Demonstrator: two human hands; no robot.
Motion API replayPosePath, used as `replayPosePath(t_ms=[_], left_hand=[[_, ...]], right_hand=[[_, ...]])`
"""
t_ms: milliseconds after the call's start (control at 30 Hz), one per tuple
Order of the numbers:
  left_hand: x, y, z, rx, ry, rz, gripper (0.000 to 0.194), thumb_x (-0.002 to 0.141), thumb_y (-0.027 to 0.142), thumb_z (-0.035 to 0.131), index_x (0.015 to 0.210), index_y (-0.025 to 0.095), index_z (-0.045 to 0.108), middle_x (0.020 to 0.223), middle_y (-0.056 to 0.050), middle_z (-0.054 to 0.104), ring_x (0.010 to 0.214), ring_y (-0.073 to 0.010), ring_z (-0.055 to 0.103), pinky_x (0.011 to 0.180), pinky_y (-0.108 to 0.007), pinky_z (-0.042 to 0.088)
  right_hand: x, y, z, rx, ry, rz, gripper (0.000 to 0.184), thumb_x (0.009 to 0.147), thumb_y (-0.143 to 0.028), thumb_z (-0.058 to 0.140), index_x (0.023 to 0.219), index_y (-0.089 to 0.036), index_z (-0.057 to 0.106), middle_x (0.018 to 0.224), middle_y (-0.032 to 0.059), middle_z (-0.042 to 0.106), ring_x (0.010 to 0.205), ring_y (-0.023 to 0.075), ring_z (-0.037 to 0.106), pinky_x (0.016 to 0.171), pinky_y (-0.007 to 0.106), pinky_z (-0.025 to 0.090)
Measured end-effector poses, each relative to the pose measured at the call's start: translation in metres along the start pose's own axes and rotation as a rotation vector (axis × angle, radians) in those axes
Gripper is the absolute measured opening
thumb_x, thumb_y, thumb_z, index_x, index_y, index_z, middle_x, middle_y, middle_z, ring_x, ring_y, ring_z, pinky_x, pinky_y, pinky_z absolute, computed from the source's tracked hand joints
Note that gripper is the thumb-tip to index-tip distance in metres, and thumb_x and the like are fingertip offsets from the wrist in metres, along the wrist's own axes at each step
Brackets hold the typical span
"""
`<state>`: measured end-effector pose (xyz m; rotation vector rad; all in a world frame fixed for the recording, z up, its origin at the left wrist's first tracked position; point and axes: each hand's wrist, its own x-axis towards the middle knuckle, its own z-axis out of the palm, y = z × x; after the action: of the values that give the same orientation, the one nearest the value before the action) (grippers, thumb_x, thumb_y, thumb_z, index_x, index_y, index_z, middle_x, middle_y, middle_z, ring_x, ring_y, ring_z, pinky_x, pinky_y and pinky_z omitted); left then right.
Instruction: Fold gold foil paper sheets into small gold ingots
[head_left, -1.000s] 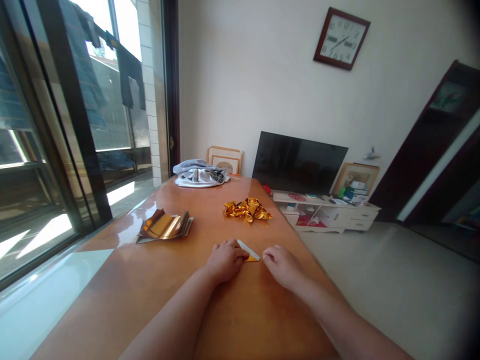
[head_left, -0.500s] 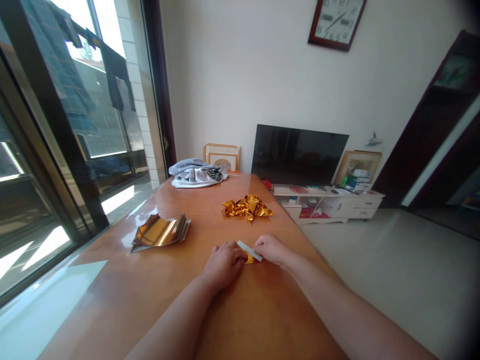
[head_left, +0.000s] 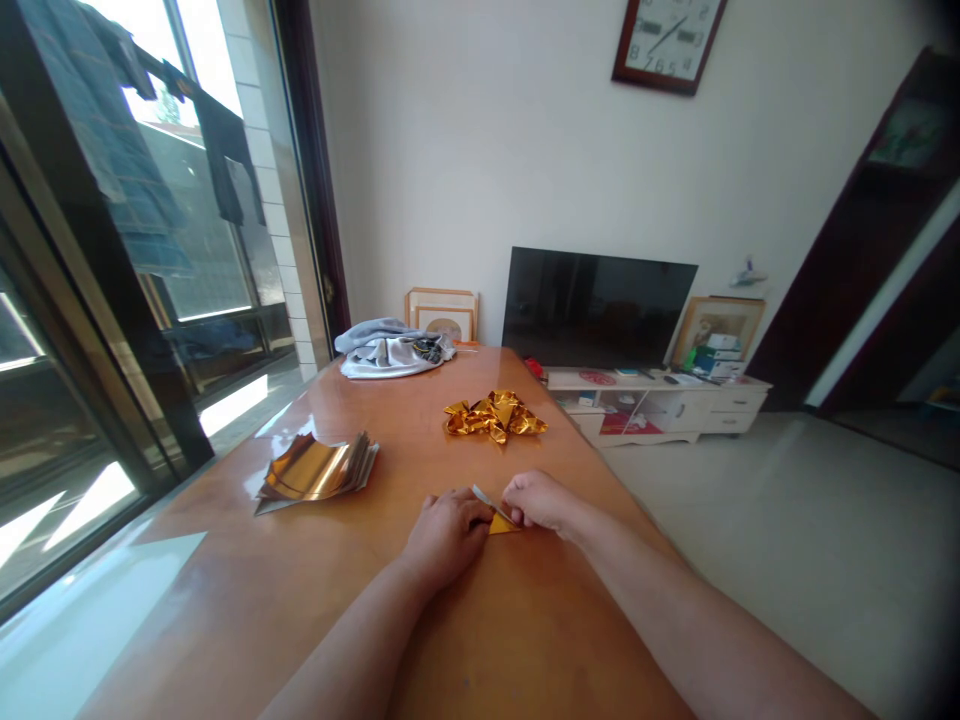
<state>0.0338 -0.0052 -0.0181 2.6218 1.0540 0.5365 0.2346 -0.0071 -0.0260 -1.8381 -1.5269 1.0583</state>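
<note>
1. A long, glossy wooden table (head_left: pixel 225 600) ran ahead, with open room on both sides of the hands.
2. A grey cloth bundle (head_left: pixel 394 355) lay at the far end; a curling stack of gold foil sheets (head_left: pixel 315 472) lay left; crumpled gold foil (head_left: pixel 495 417) lay mid-table.
3. A small folded foil triangle (head_left: pixel 502 525) lay between the hands.
4. The left hand (head_left: pixel 446 540) was curled against it; the right hand (head_left: pixel 536 503) was half-closed, fingertips (head_left: pixel 510 493) at its top edge; grip could not be told.

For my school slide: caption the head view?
Left hand and right hand hold a gold paper triangle on a wooden table.
</note>
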Motion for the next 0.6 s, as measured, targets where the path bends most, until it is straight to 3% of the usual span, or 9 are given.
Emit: replayPosePath(t_ms=[300, 433, 600], left_hand=[[0.003, -0.008, 0.006, -0.044, 0.044, -0.073, 0.012, 0.082, 0.023, 0.061, 0.092, 0.025, 0.067, 0.101, -0.003, 0.066, 0.1, -0.022, 0.06, 0.081, -0.03, 0.041], [0.003, -0.01, 0.007, -0.06, 0.073, -0.116, 0.019, 0.08, 0.025, 0.065, 0.098, 0.024, 0.066, 0.104, -0.005, 0.064, 0.102, -0.0231, 0.06, 0.082, -0.03, 0.042], [0.001, -0.009, 0.007, 0.007, 0.039, -0.038, 0.02, 0.087, 0.028, 0.058, 0.102, 0.031, 0.071, 0.106, -0.004, 0.063, 0.103, -0.0233, 0.059, 0.087, -0.033, 0.041]], right_hand=[[0.006, 0.008, 0.011, -0.165, 0.059, -0.08, 0.018, 0.072, -0.021, 0.066, 0.056, -0.016, 0.062, 0.045, -0.0045, 0.052, 0.042, 0.0074, 0.039, 0.046, 0.022, 0.023], [0.003, 0.012, 0.01, -0.229, 0.135, -0.138, 0.009, 0.074, -0.022, 0.066, 0.066, -0.017, 0.067, 0.056, -0.0035, 0.06, 0.051, 0.0087, 0.046, 0.049, 0.022, 0.024], [-0.001, 0.015, 0.012, -0.26, 0.191, -0.196, 0.011, 0.08, -0.025, 0.064, 0.073, -0.017, 0.068, 0.07, -0.0008, 0.067, 0.062, 0.0108, 0.052, 0.052, 0.022, 0.026]])
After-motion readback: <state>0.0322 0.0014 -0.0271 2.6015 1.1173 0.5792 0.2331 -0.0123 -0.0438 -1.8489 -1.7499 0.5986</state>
